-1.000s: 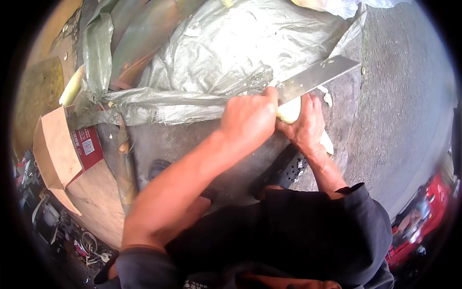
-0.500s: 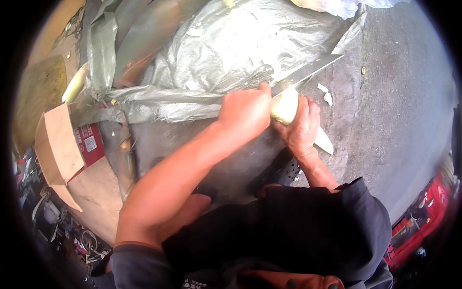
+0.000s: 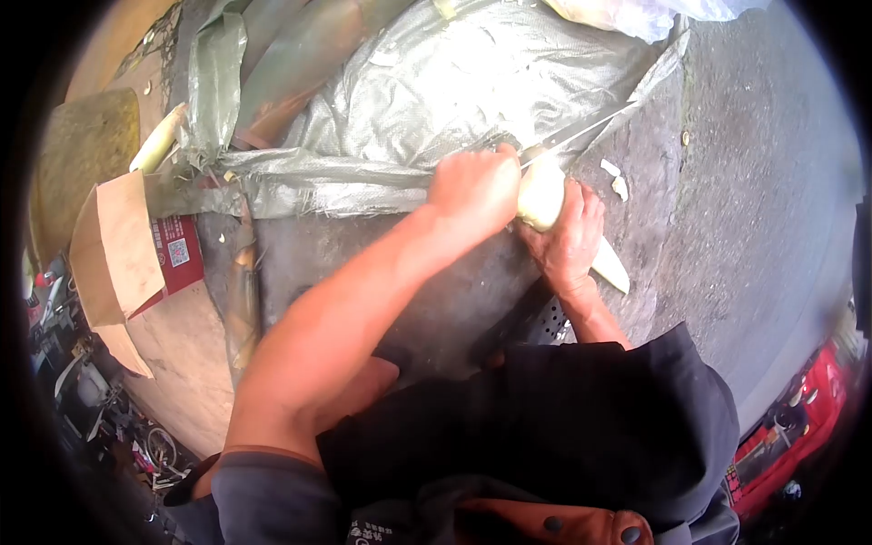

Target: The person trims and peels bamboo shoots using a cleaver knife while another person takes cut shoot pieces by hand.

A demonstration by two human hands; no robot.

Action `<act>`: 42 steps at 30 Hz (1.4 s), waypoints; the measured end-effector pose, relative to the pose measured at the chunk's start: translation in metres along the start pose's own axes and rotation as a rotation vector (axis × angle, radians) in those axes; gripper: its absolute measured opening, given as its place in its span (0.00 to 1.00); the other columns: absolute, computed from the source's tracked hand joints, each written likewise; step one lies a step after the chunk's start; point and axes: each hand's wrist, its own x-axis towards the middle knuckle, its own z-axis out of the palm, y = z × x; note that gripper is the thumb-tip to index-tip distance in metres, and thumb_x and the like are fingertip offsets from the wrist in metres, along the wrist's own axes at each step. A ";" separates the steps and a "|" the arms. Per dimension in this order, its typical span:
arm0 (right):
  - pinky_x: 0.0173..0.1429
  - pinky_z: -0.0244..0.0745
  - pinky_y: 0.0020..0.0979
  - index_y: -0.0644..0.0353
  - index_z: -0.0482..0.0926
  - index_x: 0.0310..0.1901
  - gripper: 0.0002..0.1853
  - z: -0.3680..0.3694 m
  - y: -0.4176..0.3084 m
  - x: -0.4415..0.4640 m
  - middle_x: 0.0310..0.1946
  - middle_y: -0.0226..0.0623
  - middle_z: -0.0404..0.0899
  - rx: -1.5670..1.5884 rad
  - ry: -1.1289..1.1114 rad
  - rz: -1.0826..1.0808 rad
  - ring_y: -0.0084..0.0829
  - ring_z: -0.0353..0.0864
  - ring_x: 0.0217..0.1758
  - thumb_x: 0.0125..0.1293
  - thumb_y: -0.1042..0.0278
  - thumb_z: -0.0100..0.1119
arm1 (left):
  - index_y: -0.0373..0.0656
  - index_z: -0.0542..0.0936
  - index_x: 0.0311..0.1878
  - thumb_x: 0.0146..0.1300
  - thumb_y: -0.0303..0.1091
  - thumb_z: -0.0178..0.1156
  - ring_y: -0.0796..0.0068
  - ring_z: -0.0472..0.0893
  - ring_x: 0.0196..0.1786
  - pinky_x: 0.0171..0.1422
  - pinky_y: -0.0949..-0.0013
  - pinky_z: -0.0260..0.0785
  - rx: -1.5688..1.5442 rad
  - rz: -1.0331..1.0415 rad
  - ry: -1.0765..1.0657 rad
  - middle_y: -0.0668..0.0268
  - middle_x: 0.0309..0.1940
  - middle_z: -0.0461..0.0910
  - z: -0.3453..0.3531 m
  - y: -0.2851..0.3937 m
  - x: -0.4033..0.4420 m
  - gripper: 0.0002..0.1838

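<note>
My left hand (image 3: pixel 474 189) is closed in a fist around the handle of a kitchen knife (image 3: pixel 586 127). Its blade points up and to the right, seen almost edge-on, against the upper end of a pale peeled bamboo shoot (image 3: pixel 542 197). My right hand (image 3: pixel 570 238) wraps round the middle of that shoot, fingers on the far side. The shoot's tapered end (image 3: pixel 611 267) sticks out below the right hand. The knife handle is hidden within my left fist, and I cannot tell how deep the blade sits in the shoot.
A silvery woven sack (image 3: pixel 391 113) spreads over the ground ahead. Left lie an unpeeled bamboo shoot (image 3: pixel 243 304), another pale shoot (image 3: pixel 160 139) and an opened cardboard box (image 3: pixel 127 241). White scraps (image 3: pixel 619 188) rest right of my hands. A red object (image 3: pixel 799 422) is at far right.
The knife blade has turned from showing its flat side to nearly edge-on. My left hand has shifted slightly right; my right hand keeps its hold. The whole view has moved a little.
</note>
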 end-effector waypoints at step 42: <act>0.50 0.75 0.48 0.65 0.71 0.60 0.43 -0.018 0.023 0.019 0.43 0.50 0.77 0.160 -0.246 0.086 0.53 0.78 0.46 0.44 0.56 0.81 | 0.39 0.72 0.41 0.59 0.27 0.62 0.45 0.83 0.29 0.32 0.46 0.73 0.079 0.025 -0.056 0.53 0.28 0.84 -0.023 -0.041 -0.107 0.10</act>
